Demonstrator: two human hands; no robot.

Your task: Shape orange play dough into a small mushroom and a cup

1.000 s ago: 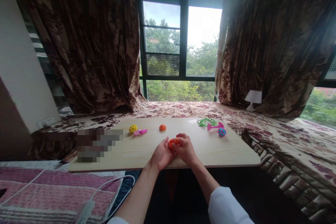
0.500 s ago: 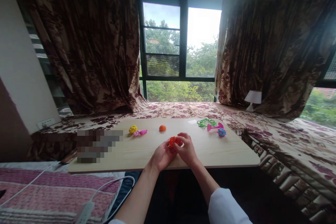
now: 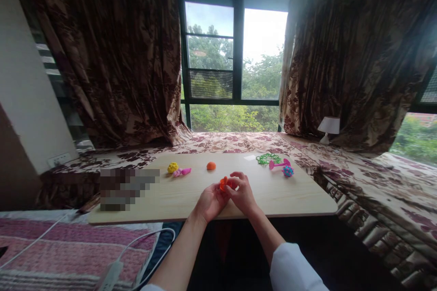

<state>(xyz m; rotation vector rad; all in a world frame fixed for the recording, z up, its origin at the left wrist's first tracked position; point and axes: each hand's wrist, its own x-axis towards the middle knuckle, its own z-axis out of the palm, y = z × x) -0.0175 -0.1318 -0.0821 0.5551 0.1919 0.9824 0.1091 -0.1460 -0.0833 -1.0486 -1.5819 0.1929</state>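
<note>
1. Turned a little since the earlier frames, the bright orange piece [image 3: 223, 184] showed a narrow part standing up between the hands, while both hands kept nearly the same place over the near half of the pale table [image 3: 293, 198].
2. At the left end of the tabletop, a pixelated patch covered whatever lay there, so any label on it could not be read.
3. Next came a knobbly yellow toy [image 3: 173, 167], with a pink toy [image 3: 181, 172] lying just beside it on the near side.
4. An orange dome-shaped piece [image 3: 210, 166] sat near the middle of the table, beyond the hands and apart from them.
5. The left hand [image 3: 210, 201] was turned palm up, its thumb against the left side of the bright orange piece and its fingers curled under it, their tips partly hidden.
6. The right hand [image 3: 241, 192] came in from the other side, thumb and forefinger pinching the same piece; the other fingers were bent, and their exact spacing could not be told.
7. Toward the far right lay a small white patch [image 3: 249, 158], too small to show whether it bore writing, then a tangle of green loops [image 3: 267, 159], a pink dumbbell-shaped toy [image 3: 280, 164] and a studded blue ball [image 3: 288, 171].
</note>
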